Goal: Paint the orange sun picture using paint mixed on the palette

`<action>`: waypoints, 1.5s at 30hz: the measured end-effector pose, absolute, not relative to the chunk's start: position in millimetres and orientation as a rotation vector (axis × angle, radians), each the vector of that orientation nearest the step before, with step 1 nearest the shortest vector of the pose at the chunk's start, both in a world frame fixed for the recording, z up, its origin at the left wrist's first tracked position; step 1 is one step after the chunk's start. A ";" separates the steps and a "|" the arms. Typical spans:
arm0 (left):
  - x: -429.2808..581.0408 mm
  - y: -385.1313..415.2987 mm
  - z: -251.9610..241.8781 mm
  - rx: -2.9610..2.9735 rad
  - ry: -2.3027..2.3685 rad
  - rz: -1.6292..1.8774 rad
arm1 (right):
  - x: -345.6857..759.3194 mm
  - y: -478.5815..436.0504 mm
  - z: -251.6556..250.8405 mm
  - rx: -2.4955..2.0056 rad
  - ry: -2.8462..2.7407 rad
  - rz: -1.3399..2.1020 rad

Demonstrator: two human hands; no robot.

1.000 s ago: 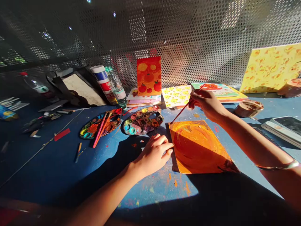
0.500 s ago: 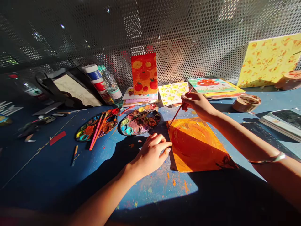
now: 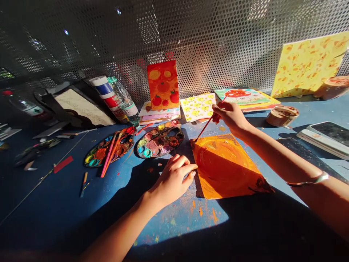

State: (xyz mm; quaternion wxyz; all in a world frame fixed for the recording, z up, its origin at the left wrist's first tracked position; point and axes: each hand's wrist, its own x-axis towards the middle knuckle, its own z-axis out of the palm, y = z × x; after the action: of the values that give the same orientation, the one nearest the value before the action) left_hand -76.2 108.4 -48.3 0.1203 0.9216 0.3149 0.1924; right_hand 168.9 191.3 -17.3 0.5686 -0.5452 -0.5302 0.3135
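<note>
My right hand (image 3: pixel 231 115) is closed in a pinch round a thin paintbrush (image 3: pixel 205 128). The brush slants down to the left, its tip at the upper left corner of an orange-painted canvas (image 3: pixel 223 163). Dark strokes mark that corner and the lower right one. My left hand (image 3: pixel 176 178) rests beside the canvas, fingers curled, with the index fingertip and thumb at its left edge. A paint palette (image 3: pixel 159 140) with messy wells lies just beyond my left hand. Left of it, a second palette (image 3: pixel 95 153) carries a pink brush (image 3: pixel 108 154) and an orange brush (image 3: pixel 116 149).
A brown-stained water cup (image 3: pixel 283 116) and stacked phones (image 3: pixel 324 140) sit at the right. Along the perforated metal wall (image 3: pixel 201 43) stand a red-orange painting (image 3: pixel 163 85), a yellow painting (image 3: pixel 308 65) and a plastic bottle (image 3: pixel 125 103). A small painting with yellow shapes (image 3: pixel 198 107) lies behind the canvas.
The brush tip has shifted slightly along the canvas's upper left corner, and dark paint shows there. My left hand stays at the canvas edge. The whole view has turned slightly right.
</note>
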 end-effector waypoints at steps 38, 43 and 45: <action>-75.6 108.8 -46.2 2.733 0.939 0.521 | 151.2 159.7 9.3 -1.079 -1.857 0.511; -76.3 109.3 -46.8 2.729 0.934 0.516 | 142.0 149.3 18.4 -1.038 -1.974 0.521; -76.5 109.5 -46.9 2.725 0.927 0.521 | 142.7 150.1 19.4 -1.043 -1.962 0.506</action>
State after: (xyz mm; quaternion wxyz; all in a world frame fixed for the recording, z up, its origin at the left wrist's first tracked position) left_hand -76.5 109.5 -46.9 0.1080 0.9262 0.3149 0.1770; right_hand 142.7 150.1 19.4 0.4180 -0.4156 -0.7822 0.2017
